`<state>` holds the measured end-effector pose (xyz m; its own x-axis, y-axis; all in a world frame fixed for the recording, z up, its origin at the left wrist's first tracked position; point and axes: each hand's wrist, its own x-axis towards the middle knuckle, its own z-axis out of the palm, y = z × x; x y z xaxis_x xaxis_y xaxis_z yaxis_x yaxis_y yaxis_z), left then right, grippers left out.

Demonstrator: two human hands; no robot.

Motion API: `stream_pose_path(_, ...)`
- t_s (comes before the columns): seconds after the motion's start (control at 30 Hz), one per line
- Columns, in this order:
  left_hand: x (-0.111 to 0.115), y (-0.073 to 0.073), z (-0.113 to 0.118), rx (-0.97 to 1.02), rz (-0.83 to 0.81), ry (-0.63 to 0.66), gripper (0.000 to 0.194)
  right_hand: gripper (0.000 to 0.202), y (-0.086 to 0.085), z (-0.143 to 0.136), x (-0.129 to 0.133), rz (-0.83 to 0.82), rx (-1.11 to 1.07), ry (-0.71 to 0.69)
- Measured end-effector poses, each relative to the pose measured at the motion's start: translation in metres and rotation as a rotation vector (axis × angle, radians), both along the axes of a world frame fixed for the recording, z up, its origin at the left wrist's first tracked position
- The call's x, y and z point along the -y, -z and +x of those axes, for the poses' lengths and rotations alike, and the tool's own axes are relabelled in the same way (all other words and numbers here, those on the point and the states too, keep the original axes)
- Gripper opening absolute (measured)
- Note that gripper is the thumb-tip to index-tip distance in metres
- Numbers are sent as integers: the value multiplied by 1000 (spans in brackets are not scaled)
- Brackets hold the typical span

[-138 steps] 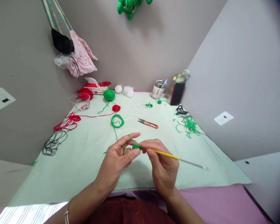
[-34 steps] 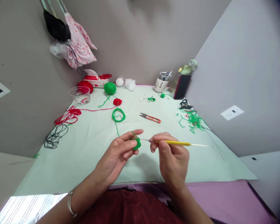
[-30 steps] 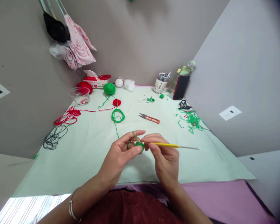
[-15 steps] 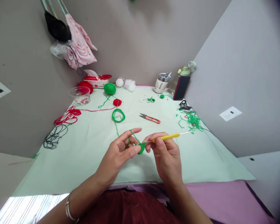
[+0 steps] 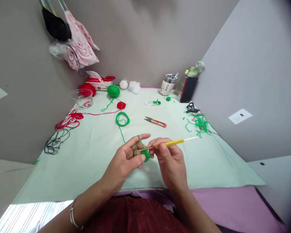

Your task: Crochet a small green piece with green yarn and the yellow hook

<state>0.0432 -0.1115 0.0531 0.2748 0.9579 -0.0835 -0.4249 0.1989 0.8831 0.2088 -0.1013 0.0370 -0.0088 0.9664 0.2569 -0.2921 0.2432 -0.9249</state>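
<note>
Your right hand (image 5: 170,161) now pinches the yellow-handled metal crochet hook (image 5: 168,143) nearer your left hand (image 5: 126,159), which keeps gripping the small green crocheted piece (image 5: 146,156).

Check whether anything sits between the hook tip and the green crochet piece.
Nothing visible does: the crochet hook in the right hand meets the green crochet piece pinched by the left hand.
</note>
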Motion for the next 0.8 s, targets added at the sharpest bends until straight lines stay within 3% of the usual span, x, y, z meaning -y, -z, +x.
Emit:
stream_pose_path(0.13,1,3,0,-161,67,-30,45,16,4,-1,4,114,91,60)
stream_pose_path(0.33,0,4,-5,-78,17,-14,42,22,-4,-1,-2,-10,-105,5)
stream_pose_path(0.47,0,3,-5,-89,31,-66,42,23,-6,-1,0,18,-72,-1)
stream_pose_path(0.63,2,4,-6,-199,104,-115,32,22,-7,0,10,238,210,133)
stream_pose_path(0.8,4,7,-1,-281,141,-248,34,24,-3,0,17,639,623,273)
